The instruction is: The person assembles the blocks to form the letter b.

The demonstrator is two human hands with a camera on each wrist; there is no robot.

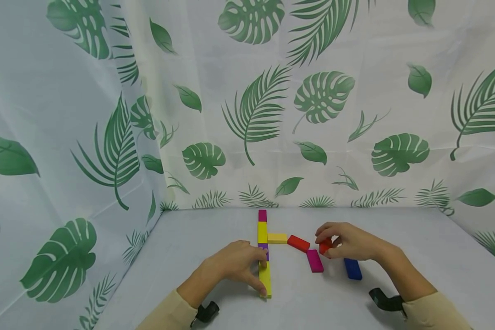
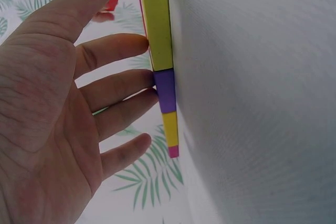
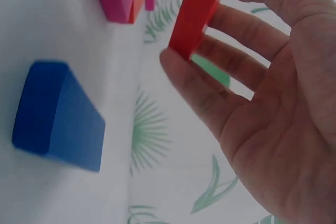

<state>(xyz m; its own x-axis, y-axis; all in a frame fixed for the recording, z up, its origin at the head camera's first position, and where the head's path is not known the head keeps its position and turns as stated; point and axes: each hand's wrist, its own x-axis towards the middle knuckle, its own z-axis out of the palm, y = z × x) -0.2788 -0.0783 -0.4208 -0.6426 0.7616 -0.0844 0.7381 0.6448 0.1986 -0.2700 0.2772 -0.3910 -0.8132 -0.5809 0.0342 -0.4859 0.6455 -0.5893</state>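
Note:
A straight line of blocks runs away from me in the head view: a yellow block (image 1: 265,277) nearest, then a purple block (image 1: 263,251), another yellow block (image 1: 262,232) and a magenta block (image 1: 262,215) at the far end. My left hand (image 1: 240,262) rests against this line, thumb by its near end. In the left wrist view its fairly straight fingers (image 2: 123,51) touch the near yellow and purple blocks. My right hand (image 1: 352,241) pinches a red block (image 3: 194,19) between thumb and fingertips, raised above the table. Below that hand lies a blue block (image 1: 353,269).
From the line's right side branch a pale orange block (image 1: 277,238), a slanted red block (image 1: 299,244) and a magenta block (image 1: 315,261). All lie on a white table (image 1: 288,307). A leaf-patterned curtain (image 1: 268,178) stands behind and at the left.

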